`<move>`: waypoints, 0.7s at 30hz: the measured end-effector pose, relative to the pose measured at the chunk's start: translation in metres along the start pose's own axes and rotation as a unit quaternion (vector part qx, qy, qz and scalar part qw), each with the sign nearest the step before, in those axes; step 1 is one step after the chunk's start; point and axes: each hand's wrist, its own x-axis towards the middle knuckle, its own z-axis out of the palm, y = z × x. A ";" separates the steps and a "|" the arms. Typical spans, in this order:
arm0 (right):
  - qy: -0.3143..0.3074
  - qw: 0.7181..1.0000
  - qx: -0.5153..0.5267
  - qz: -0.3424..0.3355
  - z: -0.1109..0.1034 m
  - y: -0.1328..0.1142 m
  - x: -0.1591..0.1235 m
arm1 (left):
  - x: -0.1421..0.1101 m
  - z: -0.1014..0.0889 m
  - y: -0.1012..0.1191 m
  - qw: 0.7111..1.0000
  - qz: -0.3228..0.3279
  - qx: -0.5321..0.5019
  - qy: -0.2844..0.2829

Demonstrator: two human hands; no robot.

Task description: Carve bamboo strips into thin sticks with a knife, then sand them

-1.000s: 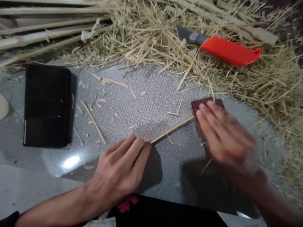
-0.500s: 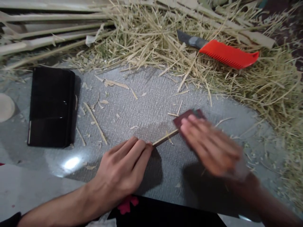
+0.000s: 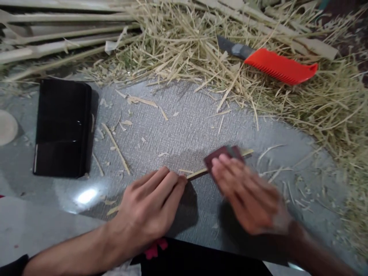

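My left hand [image 3: 152, 203] is closed, its fingertips pinching the near end of a thin bamboo strip [image 3: 197, 174] just above the table. The strip slants up to the right, and its far end shows past my right hand. My right hand [image 3: 244, 195], a little blurred, presses a folded dark-red piece of sandpaper [image 3: 217, 153] onto the strip with its fingers close together. The sandpaper covers the middle of the strip, and the thumb of that hand is hidden.
A knife with an orange handle [image 3: 281, 65] lies on a heap of shavings [image 3: 178, 50] at the back. Long split bamboo pieces [image 3: 57, 48] lie back left. A black flat case [image 3: 61, 128] and a pale round object [image 3: 7, 127] sit left on the grey textured table [image 3: 172, 130].
My right hand and the sandpaper have slid down-left along the strip, closer to my left hand. The strip's far end now shows beyond the sandpaper. My left hand stays almost in place.
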 end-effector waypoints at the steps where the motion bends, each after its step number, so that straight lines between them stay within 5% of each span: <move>1: -0.003 1.000 0.005 -0.002 -0.001 0.000 -0.001 | 0.000 0.000 0.000 1.000 -0.002 0.000 -0.003; 21: -0.011 0.999 -0.011 0.034 -0.005 -0.004 -0.005 | -0.003 0.001 0.001 1.000 0.011 -0.004 0.004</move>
